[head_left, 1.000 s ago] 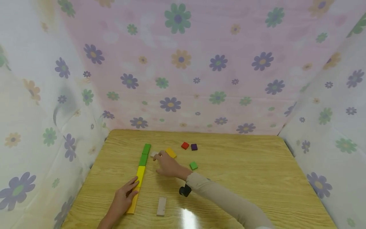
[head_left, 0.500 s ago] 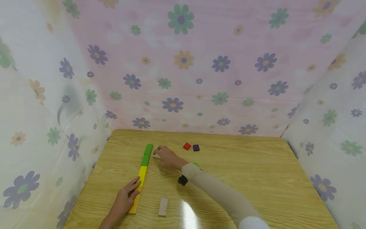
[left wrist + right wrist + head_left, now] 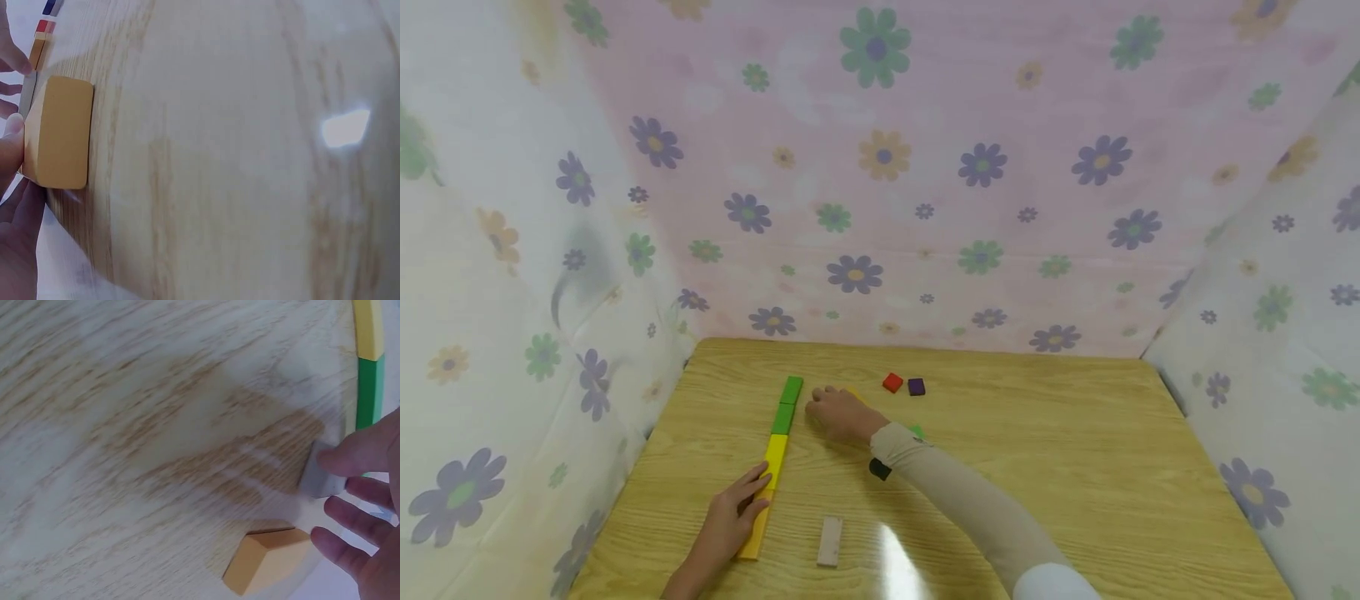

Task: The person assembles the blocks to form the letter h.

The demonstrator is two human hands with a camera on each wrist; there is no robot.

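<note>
My left hand (image 3: pixel 726 517) rests on a straight row of blocks, its fingertips on the yellow block (image 3: pixel 777 454) and its thumb on the orange block (image 3: pixel 752 537) at the near end. Two green blocks (image 3: pixel 786 412) lie end to end at the row's far end. Right of them, my right hand (image 3: pixel 840 414) pinches a small plain wooden block (image 3: pixel 320 472) between thumb and index finger, its other fingers spread. The head view hides that block behind the hand. A yellow-orange block (image 3: pixel 265 559) with a slanted face lies beside those fingers.
Behind the right hand sit a red block (image 3: pixel 892 382) and a purple block (image 3: pixel 917 387). The right sleeve partly covers a light green block (image 3: pixel 917 432). A longer plain wooden block (image 3: pixel 830 542) lies near the front. Flowered cloth (image 3: pixel 880 167) encloses the wooden table (image 3: pixel 1060 467).
My right hand has shifted slightly right, and the small plain block, partly visible before, is now hidden in the head view. The left hand stays on the row.
</note>
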